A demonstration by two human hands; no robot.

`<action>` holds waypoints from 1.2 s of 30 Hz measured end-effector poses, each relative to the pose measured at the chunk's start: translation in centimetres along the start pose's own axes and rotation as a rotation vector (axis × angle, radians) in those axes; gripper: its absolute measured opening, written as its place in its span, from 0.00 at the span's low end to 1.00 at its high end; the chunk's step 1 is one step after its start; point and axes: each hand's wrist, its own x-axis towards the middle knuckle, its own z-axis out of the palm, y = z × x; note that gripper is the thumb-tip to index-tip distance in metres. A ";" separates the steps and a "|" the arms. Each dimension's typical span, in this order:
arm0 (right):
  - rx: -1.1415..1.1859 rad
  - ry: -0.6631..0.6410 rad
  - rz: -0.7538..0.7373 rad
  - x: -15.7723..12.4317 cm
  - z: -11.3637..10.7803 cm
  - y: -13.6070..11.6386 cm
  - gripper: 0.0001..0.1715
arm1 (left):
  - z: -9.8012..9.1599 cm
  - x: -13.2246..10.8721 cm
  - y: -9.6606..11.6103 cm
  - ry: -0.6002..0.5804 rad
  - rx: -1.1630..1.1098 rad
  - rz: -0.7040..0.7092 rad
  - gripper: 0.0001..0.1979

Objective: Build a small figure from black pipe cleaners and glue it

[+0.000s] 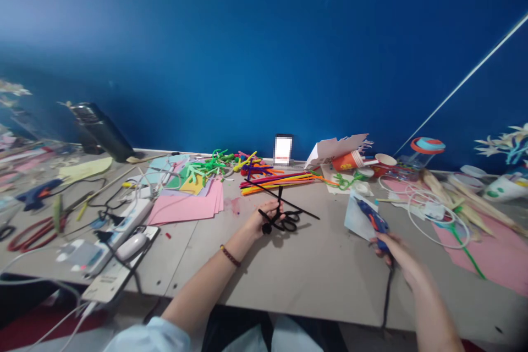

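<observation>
My left hand is closed around a black pipe-cleaner piece, which has an upright stem and a rounded end near the thumb. A long black pipe cleaner slants across behind it. Dark loops show just right of my fingers; whether they belong to the held piece or to scissors, I cannot tell. Off to the right, my right hand grips a blue hot glue gun by its handle. Its nozzle lies over a pale blue sheet of paper, and the cord hangs down past the table's front edge.
Coloured pipe cleaners lie at the back, beside green twisted ones. Pink paper sits left of centre. A power strip, pliers and a dark bottle occupy the left. White cable coils on the right.
</observation>
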 end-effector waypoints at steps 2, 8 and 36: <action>0.116 -0.028 0.085 -0.8 0.1 -0.6 0.15 | 0.0 0.0 -0.1 -0.008 0.003 0.000 0.03; 0.224 -0.141 0.103 -2.9 0.5 -3.0 0.19 | -0.2 0.2 -0.1 0.015 0.008 0.002 0.03; 0.404 -0.500 -0.089 -6.9 4.2 -7.5 0.18 | 0.4 -0.1 0.2 -0.005 -0.031 0.020 0.06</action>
